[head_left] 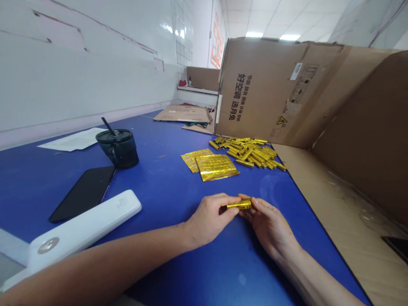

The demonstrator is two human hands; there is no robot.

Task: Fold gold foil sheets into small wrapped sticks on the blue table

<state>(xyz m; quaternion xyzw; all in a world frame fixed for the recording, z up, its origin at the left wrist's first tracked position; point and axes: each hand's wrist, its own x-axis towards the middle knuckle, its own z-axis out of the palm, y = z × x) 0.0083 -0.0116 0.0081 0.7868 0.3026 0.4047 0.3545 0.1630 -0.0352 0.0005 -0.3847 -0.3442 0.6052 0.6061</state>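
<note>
Between my two hands is a small rolled piece of gold foil [240, 205], held just above the blue table [165, 187]. The fingers and thumb of my left hand [212, 216] pinch its left end. My right hand [269, 223] grips the other end between thumb and fingers; some of its fingertips are hidden behind the roll. Beyond the hands lie two flat gold foil sheets [216, 167], one partly over the other. A loose pile of finished-looking gold foil rolls [251, 153] sits to their right, near the table's right edge.
On the left are a white long device [86, 231], a black phone [84, 193], a dark lidded mug [119, 148] with a straw, and white paper [72, 139]. A large cardboard box [264, 93] stands behind the pile. Flat cardboard [183, 114] lies at the back.
</note>
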